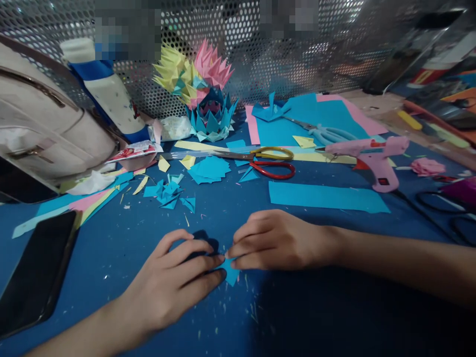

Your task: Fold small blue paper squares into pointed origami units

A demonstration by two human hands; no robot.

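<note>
A small piece of blue paper [232,275] lies on the blue tabletop between my hands, partly covered by fingertips. My left hand [167,280] comes in from the lower left, its thumb and index finger closed on the paper's left side while the other fingers curve above the table. From the right, my right hand [273,240] pinches the paper's upper right side with bent fingers. Whether the paper is folded under the fingertips is hidden. Beyond the hands are folded blue paper pieces [167,192] and a stack of blue paper squares [210,169].
Scissors [273,169] with red and yellow handles lie ahead, near a blue paper strip [327,197]. A pink glue gun [375,156] with a cord rests at right. Folded paper flowers [211,116] stand behind. A phone [37,272], bag [48,114] and bottle [107,94] occupy the left.
</note>
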